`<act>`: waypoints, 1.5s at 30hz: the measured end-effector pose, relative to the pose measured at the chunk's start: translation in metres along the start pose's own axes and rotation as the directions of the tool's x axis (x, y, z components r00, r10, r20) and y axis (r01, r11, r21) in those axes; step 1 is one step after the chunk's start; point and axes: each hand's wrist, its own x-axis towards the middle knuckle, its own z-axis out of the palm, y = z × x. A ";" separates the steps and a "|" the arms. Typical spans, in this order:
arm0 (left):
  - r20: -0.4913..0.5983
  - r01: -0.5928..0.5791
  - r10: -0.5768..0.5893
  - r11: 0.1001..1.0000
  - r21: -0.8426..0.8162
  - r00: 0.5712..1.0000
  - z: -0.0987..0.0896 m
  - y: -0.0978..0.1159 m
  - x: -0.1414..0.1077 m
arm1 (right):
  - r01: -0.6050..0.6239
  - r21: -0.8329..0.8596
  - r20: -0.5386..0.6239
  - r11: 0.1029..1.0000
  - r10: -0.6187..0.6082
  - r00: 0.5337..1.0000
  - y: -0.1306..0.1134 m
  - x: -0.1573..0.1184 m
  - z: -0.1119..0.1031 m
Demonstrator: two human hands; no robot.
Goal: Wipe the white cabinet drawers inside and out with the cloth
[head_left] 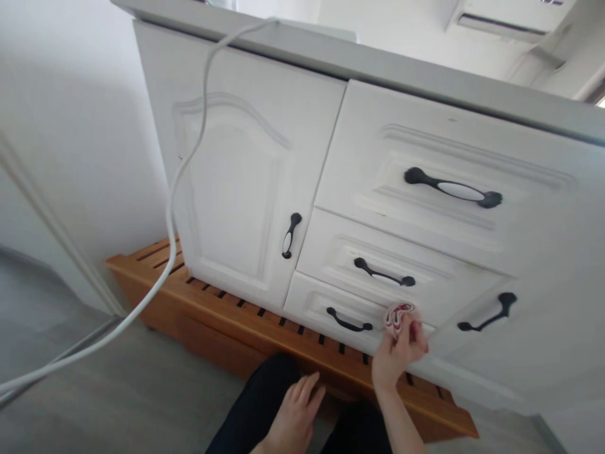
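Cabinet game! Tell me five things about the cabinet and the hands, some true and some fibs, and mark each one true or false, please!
1. The right hand holds the cloth. True.
2. The cloth is all green. False: it is white and red.
3. The white cable hangs in front of the left door. True.
4. The biggest drawer is pulled wide open. False: the top drawer, the biggest, is shut.
5. The left hand grips a black handle. False: the left hand is low down, near the left leg, away from the handles.
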 end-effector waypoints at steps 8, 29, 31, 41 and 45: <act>0.218 0.046 -0.040 0.999 -0.024 0.975 0.023 0.001 0.003 | 0.514 0.018 0.386 0.858 -0.480 0.788 -0.116 -0.015 0.052; 0.335 -0.023 -0.027 0.989 0.144 0.942 0.048 0.000 0.010 | 0.778 0.342 0.647 0.527 -0.732 0.212 -0.102 0.004 0.057; 0.332 -0.021 -0.028 0.990 0.142 0.943 0.049 0.000 0.011 | 0.791 0.252 0.661 0.557 -0.696 0.279 -0.077 0.014 0.037; 0.336 -0.041 -0.020 0.984 0.174 0.942 0.054 -0.002 0.009 | 0.776 -0.027 0.734 0.630 -0.515 0.443 0.062 0.030 -0.051; 0.323 -0.040 -0.019 0.984 0.175 0.946 0.060 -0.004 0.008 | 0.733 -0.021 0.726 0.680 -0.494 0.479 0.082 0.027 -0.070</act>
